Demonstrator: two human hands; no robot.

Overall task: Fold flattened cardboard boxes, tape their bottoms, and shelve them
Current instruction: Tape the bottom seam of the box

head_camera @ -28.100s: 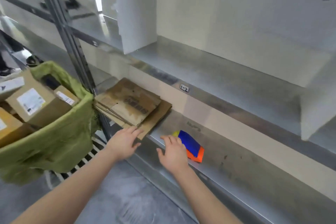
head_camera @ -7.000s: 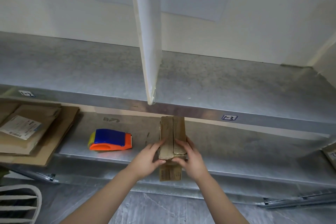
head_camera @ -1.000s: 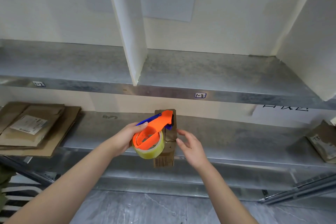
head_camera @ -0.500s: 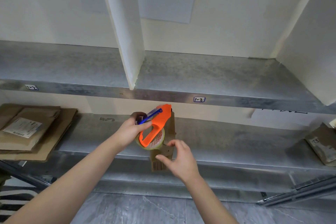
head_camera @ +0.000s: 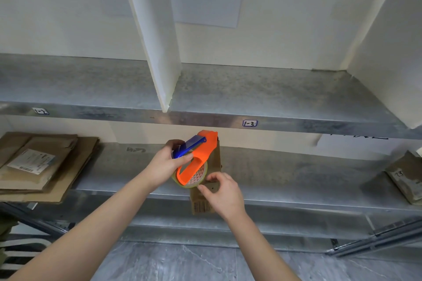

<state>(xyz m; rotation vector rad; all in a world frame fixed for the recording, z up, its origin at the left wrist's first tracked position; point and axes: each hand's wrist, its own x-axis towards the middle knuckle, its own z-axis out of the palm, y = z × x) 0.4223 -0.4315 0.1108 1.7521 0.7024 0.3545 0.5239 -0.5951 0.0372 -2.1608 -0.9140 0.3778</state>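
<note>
A small brown cardboard box [head_camera: 215,159] stands at the front edge of the lower metal shelf [head_camera: 285,178], hanging over it slightly. My left hand [head_camera: 165,164] grips the blue handle of an orange tape dispenser [head_camera: 197,158] with a clear tape roll, held against the box's top. My right hand [head_camera: 222,191] is at the box's near face just below the roll, thumb and forefinger pinched together at the tape end by the roll. The box's left side is hidden behind the dispenser.
A stack of flattened cardboard boxes [head_camera: 36,164] lies at the left of the lower shelf. Another cardboard piece [head_camera: 405,175] sits at its far right. The upper shelf [head_camera: 251,96] has white dividers [head_camera: 153,36]. Grey floor below.
My left hand has raised and tilted the dispenser onto the box top. My right hand has moved in from beside the box to the tape roll's lower edge.
</note>
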